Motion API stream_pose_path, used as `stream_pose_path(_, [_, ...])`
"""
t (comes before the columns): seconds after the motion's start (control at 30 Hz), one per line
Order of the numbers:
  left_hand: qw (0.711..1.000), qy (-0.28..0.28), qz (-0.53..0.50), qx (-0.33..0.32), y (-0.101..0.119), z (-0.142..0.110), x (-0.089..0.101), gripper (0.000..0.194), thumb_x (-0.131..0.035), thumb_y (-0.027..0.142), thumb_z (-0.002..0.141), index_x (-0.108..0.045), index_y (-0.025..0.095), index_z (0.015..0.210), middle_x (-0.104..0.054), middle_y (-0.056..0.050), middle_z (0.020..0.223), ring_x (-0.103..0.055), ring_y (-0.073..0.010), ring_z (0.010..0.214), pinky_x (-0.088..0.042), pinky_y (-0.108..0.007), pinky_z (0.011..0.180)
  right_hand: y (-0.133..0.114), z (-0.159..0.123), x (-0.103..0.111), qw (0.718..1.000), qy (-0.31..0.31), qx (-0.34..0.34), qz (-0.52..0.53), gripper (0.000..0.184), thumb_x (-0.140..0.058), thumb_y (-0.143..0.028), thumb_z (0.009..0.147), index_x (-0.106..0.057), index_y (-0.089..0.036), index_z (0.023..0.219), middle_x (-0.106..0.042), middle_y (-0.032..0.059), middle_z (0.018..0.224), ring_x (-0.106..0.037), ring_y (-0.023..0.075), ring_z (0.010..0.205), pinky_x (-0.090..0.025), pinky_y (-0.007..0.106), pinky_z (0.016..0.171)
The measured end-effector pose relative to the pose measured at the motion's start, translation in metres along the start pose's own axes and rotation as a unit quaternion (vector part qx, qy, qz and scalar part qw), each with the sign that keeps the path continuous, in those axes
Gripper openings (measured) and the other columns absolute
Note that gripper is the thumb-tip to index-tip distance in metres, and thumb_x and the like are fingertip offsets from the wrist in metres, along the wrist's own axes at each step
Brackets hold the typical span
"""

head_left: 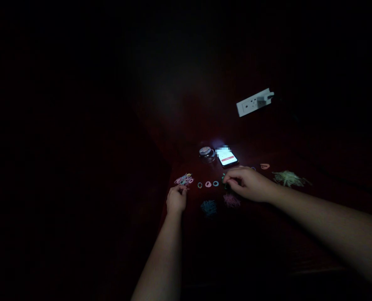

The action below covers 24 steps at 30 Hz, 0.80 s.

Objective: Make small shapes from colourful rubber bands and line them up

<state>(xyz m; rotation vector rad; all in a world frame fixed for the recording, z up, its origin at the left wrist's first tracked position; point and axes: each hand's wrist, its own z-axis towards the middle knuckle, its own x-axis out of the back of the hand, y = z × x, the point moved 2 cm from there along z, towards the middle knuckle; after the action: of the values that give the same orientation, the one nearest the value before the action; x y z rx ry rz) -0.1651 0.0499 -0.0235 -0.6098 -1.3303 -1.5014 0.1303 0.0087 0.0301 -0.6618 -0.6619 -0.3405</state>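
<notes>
My left hand (pixel 176 200) rests at the near edge of a mixed heap of small elastic bands (pixel 183 179), mostly pink with white, blue and yellow ones. Its fingers are curled in, and whatever lies between them is hidden. Over the table, my right hand (pixel 248 182) has thumb and fingers drawn together beside some small green bands (pixel 223 177). The fingertips partly cover these, so what they grip cannot be made out. Between the hands, a dark green ring (pixel 200 185), a pink ring (pixel 208 184) and a light blue ring (pixel 216 183) lie in a row.
Nearer me are a blue heap of bands (pixel 209 207) and a pink heap (pixel 232 200). Pale green bands (pixel 288 178) and an orange band (pixel 265 166) lie right. Beyond stand a lidded jar (pixel 207 154), a lit phone (pixel 228 157) and a white power strip (pixel 251 103). Surroundings are dark.
</notes>
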Motion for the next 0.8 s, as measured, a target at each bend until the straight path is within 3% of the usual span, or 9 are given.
stream_pose_path(0.13, [0.999,-0.009,-0.033,0.007,0.002,-0.001,0.004,0.015,-0.057,0.028,0.084,-0.069,0.021,0.088,-0.07,-0.008,0.101,-0.065,-0.0196,0.089,-0.048,-0.028,0.08,0.001,-0.001,-0.001,1.0,0.0,-0.001,0.008,0.02,-0.049,-0.014,0.079,-0.069,-0.018,0.08,-0.065,0.0016,0.069,-0.056,0.0149,0.065,-0.041,0.029,0.066])
stream_pose_path(0.23, [0.997,-0.006,-0.079,0.018,0.0,-0.001,0.006,0.012,-0.056,0.024,0.085,-0.066,0.019,0.087,-0.072,-0.007,0.092,-0.066,-0.0185,0.081,-0.048,-0.028,0.076,0.002,-0.001,-0.001,1.0,0.001,-0.005,0.009,0.02,-0.05,-0.014,0.079,-0.069,-0.019,0.081,-0.064,0.0013,0.068,-0.056,0.0151,0.064,-0.042,0.029,0.065])
stream_pose_path(0.53, [0.97,0.038,-0.239,0.037,-0.012,0.006,0.005,0.018,-0.049,0.009,0.084,-0.063,0.014,0.093,-0.073,-0.009,0.098,-0.069,-0.0156,0.087,-0.051,-0.027,0.083,0.005,-0.003,-0.002,0.999,-0.012,-0.022,0.033,0.019,-0.051,-0.016,0.079,-0.07,-0.018,0.083,-0.068,0.0033,0.073,-0.058,0.0158,0.065,-0.043,0.028,0.062])
stream_pose_path(0.8, [0.938,0.066,-0.337,0.043,-0.007,0.007,0.003,0.016,-0.057,0.013,0.082,-0.061,0.01,0.097,-0.072,-0.014,0.101,-0.07,-0.0165,0.09,-0.055,-0.028,0.082,0.008,-0.004,-0.003,0.999,-0.02,-0.024,0.025,0.019,-0.051,-0.017,0.081,-0.07,-0.018,0.083,-0.066,0.0028,0.071,-0.056,0.0145,0.061,-0.041,0.028,0.06])
